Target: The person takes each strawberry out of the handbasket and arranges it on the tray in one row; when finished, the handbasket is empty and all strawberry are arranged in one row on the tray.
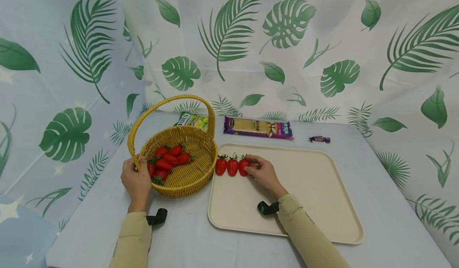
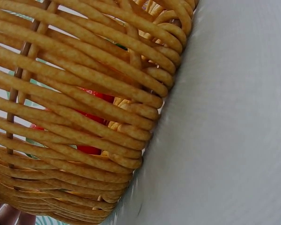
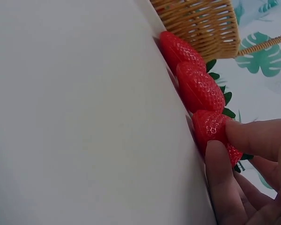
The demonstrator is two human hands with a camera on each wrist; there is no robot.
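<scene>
A yellow wicker basket [image 1: 195,184] with a tall arched handle stands left of the tray, with several red strawberries [image 1: 163,163] piled in its left half. My left hand [image 1: 136,180] grips the basket at its left rim, by the foot of the handle. On the beige tray [image 1: 287,196], three strawberries lie in a row along the upper left edge, leaves pointing away from me. My right hand [image 1: 263,174] pinches the rightmost strawberry [image 3: 210,127] between thumb and finger, as the right wrist view shows. That strawberry rests on the tray beside the middle one [image 3: 199,89].
Behind the basket lies a green and yellow packet [image 1: 193,120], partly hidden by the handle. A purple-ended pasta pack [image 1: 256,127] and a small purple wrapped candy [image 1: 320,139] lie beyond the tray. Leaf-printed cloth [image 1: 229,33] hangs behind the table.
</scene>
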